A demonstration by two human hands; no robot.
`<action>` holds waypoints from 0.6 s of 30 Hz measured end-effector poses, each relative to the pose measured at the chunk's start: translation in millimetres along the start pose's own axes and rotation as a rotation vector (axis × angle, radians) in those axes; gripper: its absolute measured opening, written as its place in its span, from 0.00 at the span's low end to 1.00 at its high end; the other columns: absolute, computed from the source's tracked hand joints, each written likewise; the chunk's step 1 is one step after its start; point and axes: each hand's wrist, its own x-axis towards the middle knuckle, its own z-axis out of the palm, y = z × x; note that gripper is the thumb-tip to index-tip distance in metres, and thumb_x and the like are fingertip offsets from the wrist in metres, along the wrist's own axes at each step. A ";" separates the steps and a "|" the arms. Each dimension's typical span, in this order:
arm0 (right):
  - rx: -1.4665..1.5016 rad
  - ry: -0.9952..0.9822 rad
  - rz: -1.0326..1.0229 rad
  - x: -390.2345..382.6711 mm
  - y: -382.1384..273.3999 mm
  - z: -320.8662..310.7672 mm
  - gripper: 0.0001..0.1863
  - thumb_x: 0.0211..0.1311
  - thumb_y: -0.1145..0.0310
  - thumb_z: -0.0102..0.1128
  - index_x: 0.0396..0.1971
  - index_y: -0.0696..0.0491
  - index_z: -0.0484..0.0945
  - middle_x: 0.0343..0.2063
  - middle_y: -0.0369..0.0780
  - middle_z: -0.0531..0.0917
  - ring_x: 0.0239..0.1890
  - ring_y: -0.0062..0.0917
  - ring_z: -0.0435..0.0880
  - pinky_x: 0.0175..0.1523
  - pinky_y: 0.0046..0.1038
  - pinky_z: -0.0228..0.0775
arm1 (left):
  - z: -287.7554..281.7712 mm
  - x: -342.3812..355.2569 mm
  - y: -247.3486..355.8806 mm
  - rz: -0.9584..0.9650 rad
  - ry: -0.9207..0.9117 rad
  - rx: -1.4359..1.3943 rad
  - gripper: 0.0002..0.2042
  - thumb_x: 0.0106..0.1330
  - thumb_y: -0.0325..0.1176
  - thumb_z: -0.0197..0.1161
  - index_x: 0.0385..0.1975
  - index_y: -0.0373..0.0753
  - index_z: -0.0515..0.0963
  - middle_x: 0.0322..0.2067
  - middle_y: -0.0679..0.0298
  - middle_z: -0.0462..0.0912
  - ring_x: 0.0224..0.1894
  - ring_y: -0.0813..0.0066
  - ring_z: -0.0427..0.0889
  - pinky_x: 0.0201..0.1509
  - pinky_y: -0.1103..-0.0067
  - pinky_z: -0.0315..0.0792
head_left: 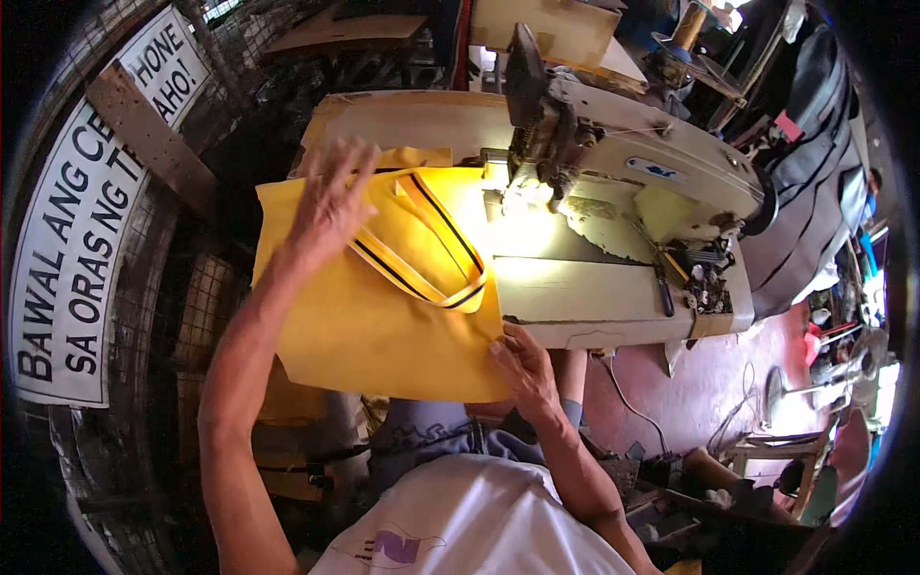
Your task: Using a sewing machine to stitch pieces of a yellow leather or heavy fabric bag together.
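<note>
Hands (331, 196) (522, 364) on yellow bag (364, 326) (flat).

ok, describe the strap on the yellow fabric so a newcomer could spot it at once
Start at the cream sewing machine. Left of its needle lies a yellow fabric piece under the left hand. The strap loops across it, the only yellow band with a black centre stripe.
</note>
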 end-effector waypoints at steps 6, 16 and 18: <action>-0.016 0.033 0.023 -1.8 -1.3 1.6 0.21 0.72 0.69 0.57 0.61 0.56 0.70 0.46 0.40 0.83 0.47 0.17 0.80 0.52 0.21 0.71 | -17.9 -68.5 68.1 0.246 -0.318 -0.413 0.20 0.61 0.39 0.68 0.50 0.37 0.77 0.54 0.56 0.76 0.68 0.56 0.66 0.75 0.52 0.52; -0.083 0.036 -0.025 -7.8 -9.9 2.4 0.33 0.72 0.70 0.55 0.73 0.52 0.54 0.46 0.44 0.82 0.46 0.22 0.80 0.51 0.25 0.73 | -82.4 -189.5 27.0 -0.248 -0.277 -0.202 0.30 0.53 0.34 0.72 0.59 0.41 0.73 0.69 0.51 0.59 0.75 0.48 0.51 0.76 0.47 0.44; -0.224 -0.010 -0.075 -12.1 -18.1 4.7 0.31 0.72 0.70 0.55 0.72 0.51 0.59 0.47 0.43 0.82 0.44 0.24 0.80 0.49 0.27 0.74 | -67.3 -225.7 60.2 -0.290 -0.315 -0.369 0.39 0.53 0.41 0.74 0.67 0.46 0.66 0.72 0.49 0.52 0.75 0.40 0.46 0.75 0.44 0.43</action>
